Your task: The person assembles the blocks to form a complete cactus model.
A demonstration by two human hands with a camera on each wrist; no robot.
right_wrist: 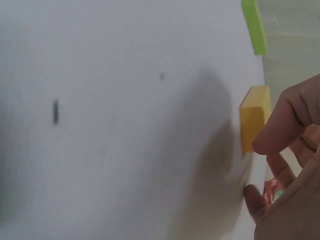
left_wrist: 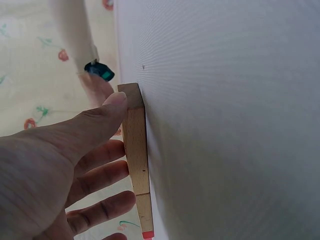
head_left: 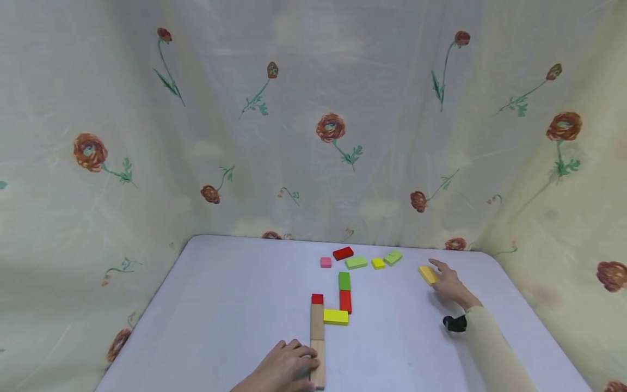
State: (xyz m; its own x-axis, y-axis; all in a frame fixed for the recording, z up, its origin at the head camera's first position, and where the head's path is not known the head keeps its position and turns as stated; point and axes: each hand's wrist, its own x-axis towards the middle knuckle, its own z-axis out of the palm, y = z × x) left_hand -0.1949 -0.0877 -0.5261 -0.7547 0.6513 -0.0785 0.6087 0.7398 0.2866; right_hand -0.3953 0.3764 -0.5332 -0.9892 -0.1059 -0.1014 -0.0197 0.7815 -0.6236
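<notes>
Two plain wooden blocks (head_left: 317, 322) lie end to end, topped at the far end by a red block (head_left: 317, 299). My left hand (head_left: 290, 366) rests at the nearer wooden block (left_wrist: 136, 145); its thumb touches the near end and its fairly straight fingers reach the block's upper edge. Far to the right, my right hand (head_left: 448, 282) is at a yellow-orange block (head_left: 428, 275). In the right wrist view the thumb meets that block's lower corner, the other fingers spread apart. The index finger's contact is hidden there.
A yellow block (head_left: 336, 317) adjoins the wooden row, with red (head_left: 345, 301) and green (head_left: 344, 281) blocks beyond it. Loose pink (head_left: 325, 262), red (head_left: 343, 253), light green (head_left: 356, 263) and small yellow (head_left: 377, 263) blocks lie farther back. Flowered cloth (head_left: 313, 179) surrounds the white table (head_left: 235, 299).
</notes>
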